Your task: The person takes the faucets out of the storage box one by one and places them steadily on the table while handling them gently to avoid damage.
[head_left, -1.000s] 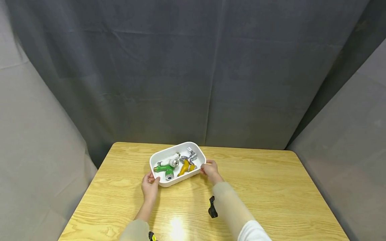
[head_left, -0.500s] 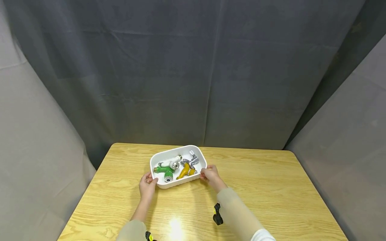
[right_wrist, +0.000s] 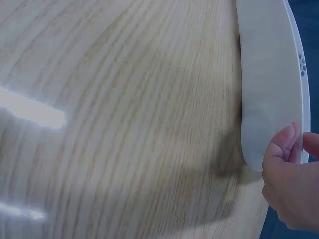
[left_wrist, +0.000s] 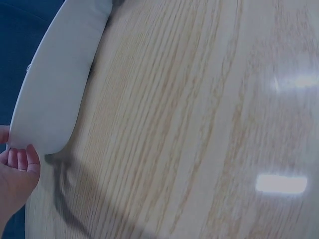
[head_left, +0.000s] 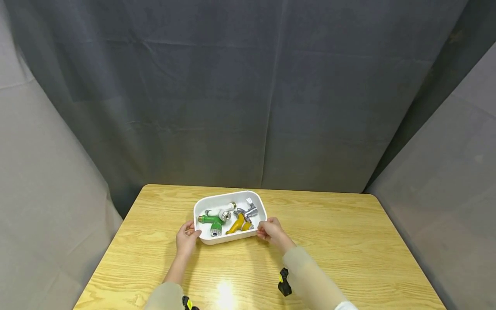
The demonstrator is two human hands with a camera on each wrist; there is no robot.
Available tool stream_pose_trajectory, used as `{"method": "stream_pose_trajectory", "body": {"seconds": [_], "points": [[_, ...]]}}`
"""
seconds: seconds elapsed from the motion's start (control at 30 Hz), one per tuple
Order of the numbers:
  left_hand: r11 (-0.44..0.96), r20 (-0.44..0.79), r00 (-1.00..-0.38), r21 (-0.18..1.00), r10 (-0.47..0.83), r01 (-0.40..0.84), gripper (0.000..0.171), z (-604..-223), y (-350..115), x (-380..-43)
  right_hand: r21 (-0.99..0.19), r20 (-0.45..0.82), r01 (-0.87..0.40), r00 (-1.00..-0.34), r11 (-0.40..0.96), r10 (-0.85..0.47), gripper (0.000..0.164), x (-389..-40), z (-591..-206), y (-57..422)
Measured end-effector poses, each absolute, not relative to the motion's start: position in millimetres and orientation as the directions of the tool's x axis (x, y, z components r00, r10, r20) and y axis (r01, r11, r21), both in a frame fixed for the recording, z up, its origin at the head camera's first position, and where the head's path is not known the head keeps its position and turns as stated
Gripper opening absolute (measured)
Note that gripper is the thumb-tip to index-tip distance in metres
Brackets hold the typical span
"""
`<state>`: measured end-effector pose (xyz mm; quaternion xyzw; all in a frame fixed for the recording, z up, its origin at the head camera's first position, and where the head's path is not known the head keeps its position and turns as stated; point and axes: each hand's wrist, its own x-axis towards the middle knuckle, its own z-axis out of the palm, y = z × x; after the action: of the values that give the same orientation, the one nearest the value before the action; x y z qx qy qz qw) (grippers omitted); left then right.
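A white plastic tray (head_left: 228, 242) sits near the table's far edge, on or just above the wood; I cannot tell which. In it lie a green tap (head_left: 211, 219), a white tap (head_left: 224, 213), a yellow tap (head_left: 237, 224) and a chrome tap (head_left: 252, 211). My left hand (head_left: 186, 239) grips the near left corner, its fingers pinching the wall and rim in the left wrist view. At the near right corner my right hand (head_left: 274, 232) pinches the rim, thumb and fingers on either side of it in the right wrist view (right_wrist: 291, 174).
The wooden table (head_left: 348, 249) has its far edge along a dark grey curtain (head_left: 217, 107). Light grey cloth (head_left: 50, 181) hangs at the left, and more grey cloth (head_left: 445, 206) at the right. Black wrist straps (head_left: 284, 282) show on the sleeves.
Both hands have drawn the tray slightly towards me, and it has turned a little so that its near edge lies straighter. Grips on both corners look unchanged.
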<state>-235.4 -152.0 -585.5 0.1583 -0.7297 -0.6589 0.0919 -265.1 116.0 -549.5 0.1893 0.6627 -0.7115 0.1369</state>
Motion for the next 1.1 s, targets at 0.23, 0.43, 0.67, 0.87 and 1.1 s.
{"method": "stream_pose_trajectory", "body": {"seconds": [0.23, 0.43, 0.67, 0.87, 1.1], "points": [[0.088, -0.079, -0.947, 0.990, -0.310, -0.111, 0.048, -583, -156, -234, -0.893, -0.449, 0.447, -0.893, -0.052, 0.035, 0.023, -257, -549, 117], [0.087, -0.091, -0.958, 0.989, -0.273, -0.119, 0.048, -582, -160, -234, -0.876, -0.482, 0.482, -0.876, -0.006, 0.015, 0.018, -252, -552, 118], [0.056, -0.123, -0.967, 0.989, -0.223, -0.138, 0.049, -583, -168, -233, -0.869, -0.494, 0.494, -0.868, 0.016, -0.047, 0.015, -241, -549, 119], [0.059, -0.139, -0.973, 0.987, -0.184, -0.152, 0.049, -580, -173, -231, -0.860, -0.510, 0.510, -0.857, 0.012, -0.073, 0.013, -234, -551, 120], [0.068, -0.155, -0.974, 0.983, -0.167, -0.168, 0.050, -578, -180, -230, -0.846, -0.533, 0.533, -0.840, 0.023, -0.100, 0.005, -226, -551, 118]]}}
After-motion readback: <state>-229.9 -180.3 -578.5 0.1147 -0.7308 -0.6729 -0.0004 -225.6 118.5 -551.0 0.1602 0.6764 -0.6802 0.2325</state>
